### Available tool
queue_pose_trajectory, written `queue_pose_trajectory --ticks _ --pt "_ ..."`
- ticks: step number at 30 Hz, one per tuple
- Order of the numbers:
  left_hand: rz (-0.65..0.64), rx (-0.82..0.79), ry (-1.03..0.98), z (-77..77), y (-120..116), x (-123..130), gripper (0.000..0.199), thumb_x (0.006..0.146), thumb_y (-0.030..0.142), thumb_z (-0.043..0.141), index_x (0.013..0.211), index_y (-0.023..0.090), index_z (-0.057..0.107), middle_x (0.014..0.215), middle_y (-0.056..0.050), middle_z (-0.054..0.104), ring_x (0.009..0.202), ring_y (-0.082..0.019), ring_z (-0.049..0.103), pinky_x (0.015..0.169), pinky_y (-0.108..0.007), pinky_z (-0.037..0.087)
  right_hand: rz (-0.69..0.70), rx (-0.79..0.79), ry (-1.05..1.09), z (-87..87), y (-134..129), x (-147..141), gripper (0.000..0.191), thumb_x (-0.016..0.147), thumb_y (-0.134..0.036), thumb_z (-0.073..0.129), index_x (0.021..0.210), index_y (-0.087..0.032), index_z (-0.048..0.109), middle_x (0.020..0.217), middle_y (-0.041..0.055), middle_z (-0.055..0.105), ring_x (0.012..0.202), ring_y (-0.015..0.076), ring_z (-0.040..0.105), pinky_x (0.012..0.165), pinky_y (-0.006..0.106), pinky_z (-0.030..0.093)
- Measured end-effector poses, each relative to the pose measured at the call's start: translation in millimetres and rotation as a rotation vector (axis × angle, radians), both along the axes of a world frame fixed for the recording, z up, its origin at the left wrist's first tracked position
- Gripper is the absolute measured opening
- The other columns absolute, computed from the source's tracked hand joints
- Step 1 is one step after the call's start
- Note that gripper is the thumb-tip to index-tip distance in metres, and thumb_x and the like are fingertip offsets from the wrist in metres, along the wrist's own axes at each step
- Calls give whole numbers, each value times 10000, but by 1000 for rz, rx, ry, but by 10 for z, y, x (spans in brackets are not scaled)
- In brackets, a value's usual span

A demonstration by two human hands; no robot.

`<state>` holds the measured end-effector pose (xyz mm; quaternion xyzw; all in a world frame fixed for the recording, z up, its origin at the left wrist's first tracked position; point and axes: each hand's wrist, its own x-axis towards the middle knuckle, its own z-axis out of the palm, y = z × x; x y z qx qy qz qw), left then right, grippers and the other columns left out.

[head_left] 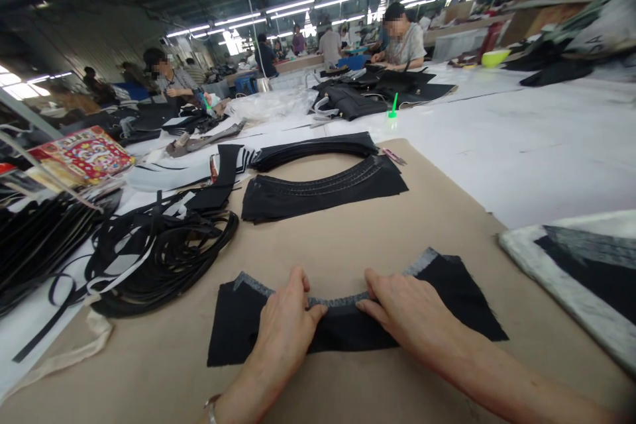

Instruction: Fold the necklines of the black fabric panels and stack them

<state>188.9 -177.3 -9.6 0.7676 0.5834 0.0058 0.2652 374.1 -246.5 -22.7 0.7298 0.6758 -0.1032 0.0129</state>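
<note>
A black fabric piece with a curved upper edge lies flat before me, a grey strip running along that curve. My left hand pinches the curved edge left of its middle, thumb and fingers pressed together on the strip. On the right of the middle, my right hand pinches the same edge in the same way. Both palms rest over the fabric and hide parts of it. Farther back lies a stack of similar curved black pieces, with more curved black pieces behind.
Coiled black strips lie on the left of the brown sheet. Thread snips and a green-tipped bottle are at the back. A padded board with dark cloth stands at right. Co-workers work across the table.
</note>
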Motion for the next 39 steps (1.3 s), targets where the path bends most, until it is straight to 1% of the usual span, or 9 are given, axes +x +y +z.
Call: queue_pose_trajectory --ticks 4,6,9,11,14,18,21,25,39 --pt "-158 289 -41 -80 -66 -19 206 798 123 620 956 217 524 931 -19 626 902 -223 593 755 -318 401 32 74 -9 -52 -23 22 189 893 -365 643 947 -208 554 690 14 638 694 261 662 522 310 283" --pt "-367 487 -126 -172 -124 -28 312 816 42 540 1069 224 546 1057 -41 615 987 -237 567 825 -364 416 36 105 -13 -84 -47 16 194 893 -359 643 967 -204 552 696 16 634 698 256 658 543 309 318" --pt "-760 659 -276 -312 -200 -33 369 868 12 427 1176 187 531 1040 -57 629 907 -213 575 783 -341 461 19 130 -1 -107 -85 -13 181 918 -349 606 1005 -197 562 752 35 645 731 251 650 591 312 363" --pt "-886 708 -308 -379 -228 -38 336 898 37 379 1178 134 536 983 -77 636 850 -209 574 741 -326 483 12 141 21 -81 -90 -17 214 927 -341 589 1077 -190 563 835 59 656 802 251 642 656 318 387" --pt "-875 675 -298 -457 -240 -59 404 864 25 329 1208 100 527 947 -96 625 823 -213 563 721 -333 502 -23 39 117 46 -44 78 255 896 -360 621 1076 -183 586 919 88 661 871 257 625 683 309 378" --pt "-830 619 -301 -591 -240 -92 576 771 -5 339 1323 112 458 971 -99 606 852 -219 537 744 -353 514 -87 -122 235 295 58 433 253 843 -439 630 770 -198 612 716 35 644 682 206 599 551 271 302" --pt "-812 620 -220 -667 -257 -77 671 749 -16 368 1399 149 403 959 -87 589 850 -218 518 739 -348 510 -89 -188 293 402 85 724 272 835 -435 604 696 -202 597 633 5 606 603 167 555 512 258 278" --pt "-774 686 -96 -653 -290 -14 693 774 -16 404 1428 212 392 946 -75 562 839 -213 505 731 -340 494 -56 -231 353 390 67 905 258 828 -426 592 699 -203 600 626 -13 587 606 146 537 513 251 280" --pt "-759 835 42 -652 -337 79 774 723 -15 474 1429 290 389 901 -46 485 790 -209 465 710 -330 478 -98 -125 242 252 72 814 128 820 -300 607 748 -194 607 719 30 651 700 201 610 544 264 258"
